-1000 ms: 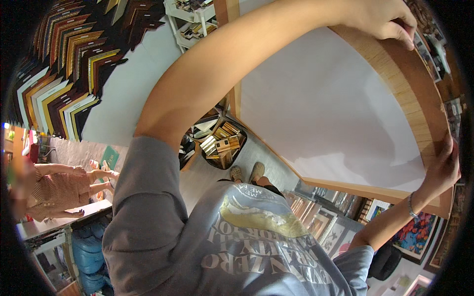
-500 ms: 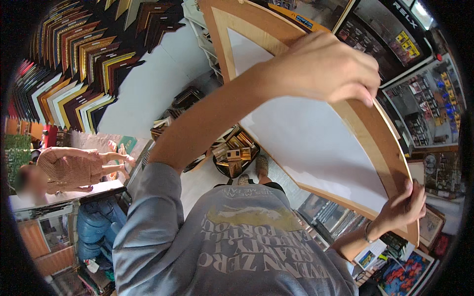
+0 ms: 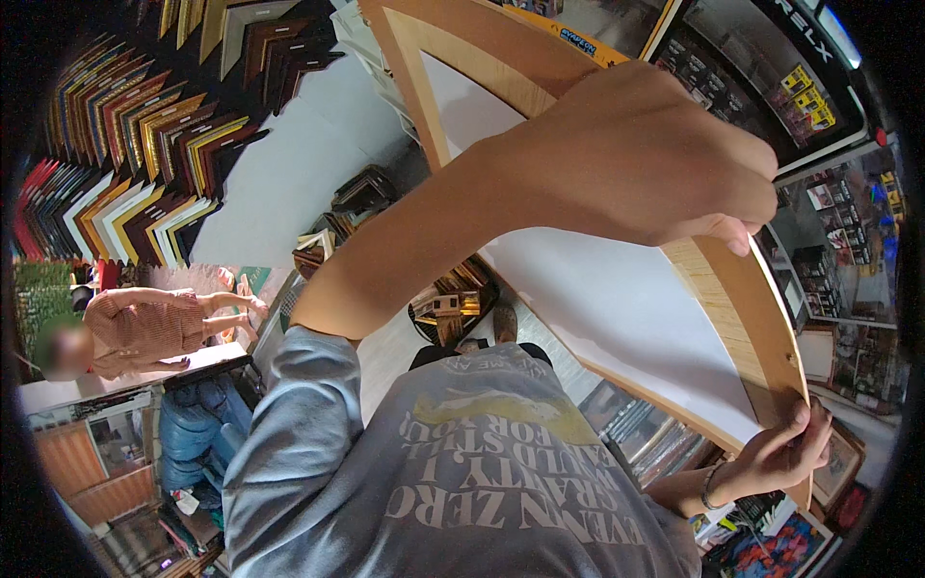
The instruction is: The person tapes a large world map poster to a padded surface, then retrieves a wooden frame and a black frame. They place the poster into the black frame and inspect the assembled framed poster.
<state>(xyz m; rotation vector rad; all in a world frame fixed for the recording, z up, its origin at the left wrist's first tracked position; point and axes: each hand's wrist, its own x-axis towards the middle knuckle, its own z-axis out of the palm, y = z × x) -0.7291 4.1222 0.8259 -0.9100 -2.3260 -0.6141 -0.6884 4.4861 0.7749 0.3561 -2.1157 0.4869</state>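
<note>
A large wooden picture frame [image 3: 718,275] with a pale inner border and a white panel [image 3: 617,318] stands tilted in front of me. My left arm reaches across it, and my left hand [image 3: 674,164] is closed over the frame's outer edge, most of its fingers hidden behind. Lower down the same edge, near the right corner, my right hand [image 3: 782,451] is closed round the rim with fingertips pinched together. Between the two hands, a small metal-looking piece [image 3: 790,357] shows on the edge.
Corner samples of frame moulding [image 3: 145,144] cover the wall at left. A black basket of moulding pieces [image 3: 453,308] stands on the floor by my feet. Glass display cases [image 3: 838,231] line the right. A person [image 3: 159,323] is at far left, near a blue bundle [image 3: 198,433].
My right hand has slid down the frame's edge, uncovering the small piece. My left hand appears larger and a little further right, still on the edge. The view has shifted slightly.
</note>
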